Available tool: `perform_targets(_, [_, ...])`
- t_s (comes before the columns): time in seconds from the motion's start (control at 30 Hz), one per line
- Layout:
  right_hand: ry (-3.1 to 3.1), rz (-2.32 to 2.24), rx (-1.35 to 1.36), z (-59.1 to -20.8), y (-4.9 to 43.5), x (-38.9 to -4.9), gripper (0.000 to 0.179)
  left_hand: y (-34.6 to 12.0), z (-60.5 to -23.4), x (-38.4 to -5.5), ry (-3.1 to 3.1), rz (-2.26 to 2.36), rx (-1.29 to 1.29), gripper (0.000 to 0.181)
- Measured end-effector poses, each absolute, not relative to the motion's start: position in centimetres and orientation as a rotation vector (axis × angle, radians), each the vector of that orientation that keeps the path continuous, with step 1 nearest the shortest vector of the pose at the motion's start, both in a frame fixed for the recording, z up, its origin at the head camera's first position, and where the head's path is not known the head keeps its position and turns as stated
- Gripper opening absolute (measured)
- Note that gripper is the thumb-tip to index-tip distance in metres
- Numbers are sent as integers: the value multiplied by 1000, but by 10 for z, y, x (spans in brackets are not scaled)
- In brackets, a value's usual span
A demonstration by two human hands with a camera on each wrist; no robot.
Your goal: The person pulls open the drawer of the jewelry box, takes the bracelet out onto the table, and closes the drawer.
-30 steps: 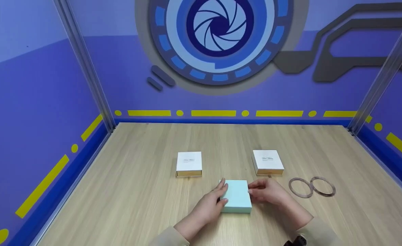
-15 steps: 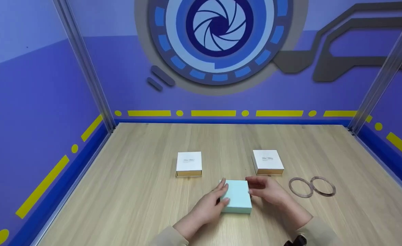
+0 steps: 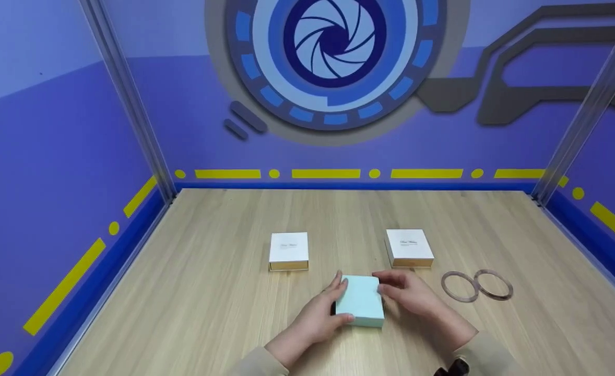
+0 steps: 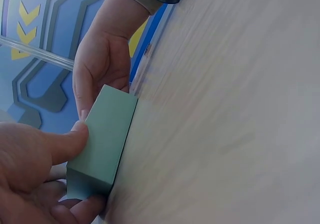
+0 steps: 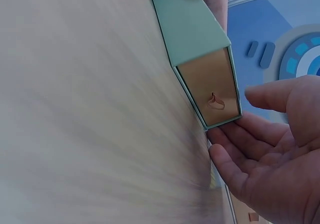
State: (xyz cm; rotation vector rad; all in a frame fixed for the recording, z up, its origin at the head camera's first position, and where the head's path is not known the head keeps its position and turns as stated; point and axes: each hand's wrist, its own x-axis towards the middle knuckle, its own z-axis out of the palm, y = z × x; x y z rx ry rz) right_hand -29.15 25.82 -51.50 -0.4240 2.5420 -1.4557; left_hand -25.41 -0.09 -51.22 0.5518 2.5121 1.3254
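Observation:
A mint-green drawer box (image 3: 359, 298) rests on the table, its tan drawer front (image 5: 202, 84) with a small ribbon loop (image 5: 216, 102) showing in the right wrist view. My left hand (image 3: 315, 317) grips the box from the left, thumb on the near side and fingers at the left and far edges. At the other end, my right hand (image 3: 414, 295) has loosely curved fingers around the box's far right corner. In the right wrist view its thumb (image 5: 267, 96) stands slightly apart from the box; whether those fingertips touch it is hard to tell.
Two white boxes (image 3: 289, 250) with gold-toned fronts stand farther back; the other white box (image 3: 409, 247) is behind my right hand. Two thin bangles (image 3: 460, 286) lie side by side at the right. Purple-blue panels (image 3: 265, 151) wall in the wooden table (image 3: 224, 219).
My left thumb has slid from the top of the mint-green box to its near edge. The box has shifted slightly, and my right thumb has risen towards its top edge.

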Motion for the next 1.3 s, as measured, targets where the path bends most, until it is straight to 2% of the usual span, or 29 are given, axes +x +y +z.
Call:
perform_targets(0.23, [2601, -1469, -297, -514, 257, -289, 28, -1, -511, -255, 2534, 1389, 498, 80])
perform_targets(0.47, [2588, -1486, -253, -510, 255, -287, 22, -6, -513, -260, 2606, 1470, 334, 65])
perform_targets(0.7, [2548, -1446, -245, -503, 252, -282, 21, -9, -515, -263, 2661, 1456, 269, 58])
perform_targets(1.13, [2534, -1407, -196, -501, 237, -269, 26, -6, -516, -262, 2699, 1496, 342, 41])
perform_targets(1.3, [2565, -1364, -196, -501, 234, -267, 29, -4, -516, -262, 2624, 1559, 338, 47])
